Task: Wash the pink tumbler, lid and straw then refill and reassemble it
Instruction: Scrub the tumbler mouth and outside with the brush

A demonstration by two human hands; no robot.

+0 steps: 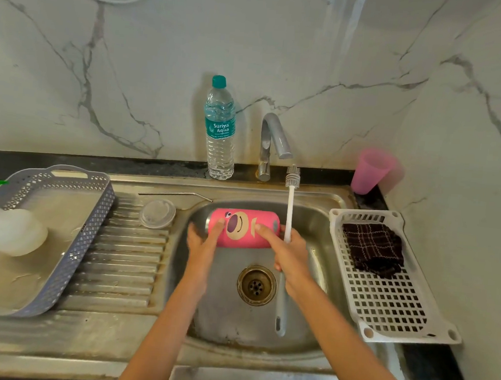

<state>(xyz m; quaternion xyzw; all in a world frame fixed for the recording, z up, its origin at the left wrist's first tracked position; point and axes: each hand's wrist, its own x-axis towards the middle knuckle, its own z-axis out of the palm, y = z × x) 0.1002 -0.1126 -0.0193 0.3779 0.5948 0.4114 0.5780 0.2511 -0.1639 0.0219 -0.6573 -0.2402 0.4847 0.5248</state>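
Observation:
The pink tumbler with a bear face lies sideways over the sink basin, held between both hands. My left hand grips its left end. My right hand holds the right end with a finger on the tumbler while also gripping a long white bottle brush, bristles up near the tap. The clear lid lies on the ribbed drainboard. A metal straw rests on the sink ledge behind it.
A tap stands behind the basin, a water bottle to its left. A pink cup sits at the back right. A white basket with a dark cloth is right; a grey basket left. The drain is below the tumbler.

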